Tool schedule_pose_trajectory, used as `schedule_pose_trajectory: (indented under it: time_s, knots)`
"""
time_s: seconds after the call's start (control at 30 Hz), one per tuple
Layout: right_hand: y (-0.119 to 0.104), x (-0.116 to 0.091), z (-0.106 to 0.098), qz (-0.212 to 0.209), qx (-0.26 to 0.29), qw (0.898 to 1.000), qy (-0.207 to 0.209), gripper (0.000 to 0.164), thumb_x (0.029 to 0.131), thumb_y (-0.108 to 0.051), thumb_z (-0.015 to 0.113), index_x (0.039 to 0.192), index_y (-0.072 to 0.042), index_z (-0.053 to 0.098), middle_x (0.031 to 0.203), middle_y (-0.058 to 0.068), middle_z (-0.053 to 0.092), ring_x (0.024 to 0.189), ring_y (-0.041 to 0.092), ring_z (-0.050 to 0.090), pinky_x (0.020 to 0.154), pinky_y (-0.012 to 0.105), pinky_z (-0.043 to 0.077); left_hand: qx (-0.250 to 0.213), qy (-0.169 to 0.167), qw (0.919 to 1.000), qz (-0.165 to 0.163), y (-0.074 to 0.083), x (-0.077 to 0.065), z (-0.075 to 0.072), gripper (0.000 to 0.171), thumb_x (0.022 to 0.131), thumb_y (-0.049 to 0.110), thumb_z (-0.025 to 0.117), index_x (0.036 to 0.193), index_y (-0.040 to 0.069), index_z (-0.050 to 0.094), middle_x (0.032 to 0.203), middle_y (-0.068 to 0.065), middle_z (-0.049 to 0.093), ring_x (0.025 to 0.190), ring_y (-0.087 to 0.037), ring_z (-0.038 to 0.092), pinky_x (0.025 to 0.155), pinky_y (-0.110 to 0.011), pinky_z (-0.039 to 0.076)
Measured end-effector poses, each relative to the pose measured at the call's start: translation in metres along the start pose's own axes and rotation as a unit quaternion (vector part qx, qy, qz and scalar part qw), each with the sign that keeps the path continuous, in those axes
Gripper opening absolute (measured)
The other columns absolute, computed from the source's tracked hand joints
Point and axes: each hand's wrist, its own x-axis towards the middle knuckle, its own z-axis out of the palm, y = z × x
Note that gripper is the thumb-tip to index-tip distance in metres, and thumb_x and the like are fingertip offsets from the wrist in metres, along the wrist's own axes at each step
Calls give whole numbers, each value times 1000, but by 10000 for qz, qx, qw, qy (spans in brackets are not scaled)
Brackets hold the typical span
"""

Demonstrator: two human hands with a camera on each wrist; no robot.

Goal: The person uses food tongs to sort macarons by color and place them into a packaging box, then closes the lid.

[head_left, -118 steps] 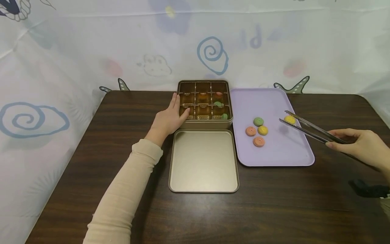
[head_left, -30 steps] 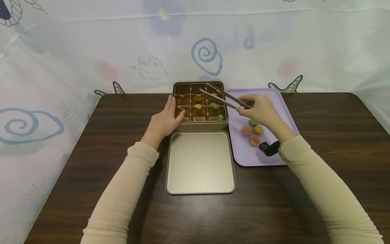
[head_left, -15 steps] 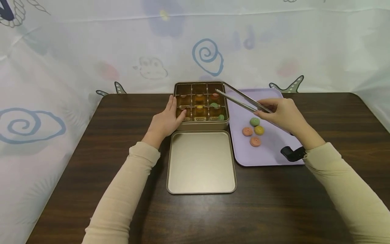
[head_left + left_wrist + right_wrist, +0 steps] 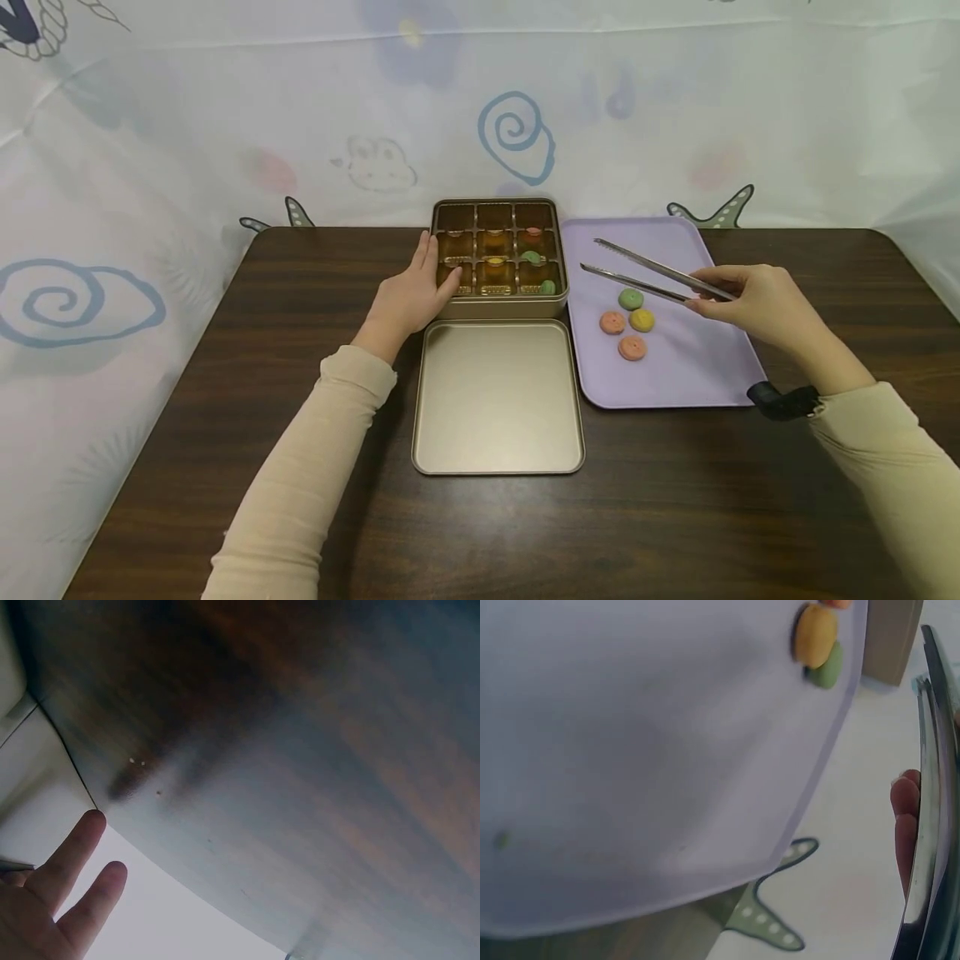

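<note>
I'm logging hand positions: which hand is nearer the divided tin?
Left. The left hand touches the tin at its left; the right hand, holding tongs, is apart, to the tin's right.

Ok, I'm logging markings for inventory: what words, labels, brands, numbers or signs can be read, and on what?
Nothing reads clearly.
Backdrop, right of centre: faint letter-like marks, too blurred to read.
Backdrop, top left: dark blue mark, cut off; possibly a letter.
Tin, lid, tray, tongs: no readable text.

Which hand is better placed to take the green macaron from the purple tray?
Probably the right hand: it holds the tongs, whose spread tips are near the green macaron on the purple tray. The left hand, without a tool, rests against the gold box.
</note>
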Motion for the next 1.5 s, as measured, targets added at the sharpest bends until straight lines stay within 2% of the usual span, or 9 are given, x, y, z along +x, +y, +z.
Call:
schedule_pose_trajectory:
  time_s: [0.27,0.47,0.67,0.97,1.3,1.5]
  knots:
    - [23,-12,-3,157,-144,9996,-198,51,82,-37,74,119,-3,67,104,22,71,71,-11,49,60,17,42,21,-13,10000,-22,1,1,-1,76,100,58,16,154,10,-6,162,-4,-10,42,-17,37,44,-28,32]
    - [31,-19,-4,332,-138,9989,-310,52,81,-38,75,118,-2,67,104,22,71,68,-8,50,58,19,43,63,-63,9999,-50,0,1,0,76,99,58,15,154,10,-8,162,-4,-10,42,-17,36,43,-28,32]
    - [38,-22,-2,278,-198,9986,-408,52,83,-36,73,117,3,66,103,26,69,69,2,52,55,21,43,77,-68,9999,-61,-1,1,1,76,99,59,14,154,10,-8,162,-4,-10,41,-16,36,43,-28,32]
    - [46,-27,-1,285,-190,9981,-515,51,83,-35,73,117,3,67,105,26,70,71,-5,51,57,20,43,72,-30,10000,-55,-1,0,2,76,99,58,15,154,10,-7,162,-5,-10,42,-17,36,43,-28,32]
    - [47,-28,1,311,-89,9973,-657,51,85,-36,72,117,3,67,103,24,70,68,2,50,56,22,42,43,19,10000,-48,-2,0,2,76,99,58,15,154,10,-6,162,-4,-9,42,-18,38,44,-29,34]
    - [46,-28,0,330,-57,9968,-724,50,85,-37,72,117,1,67,102,22,70,68,1,48,56,22,41,37,18,10000,-61,-1,1,2,76,99,59,15,154,11,-7,162,-4,-10,42,-17,36,44,-28,33]
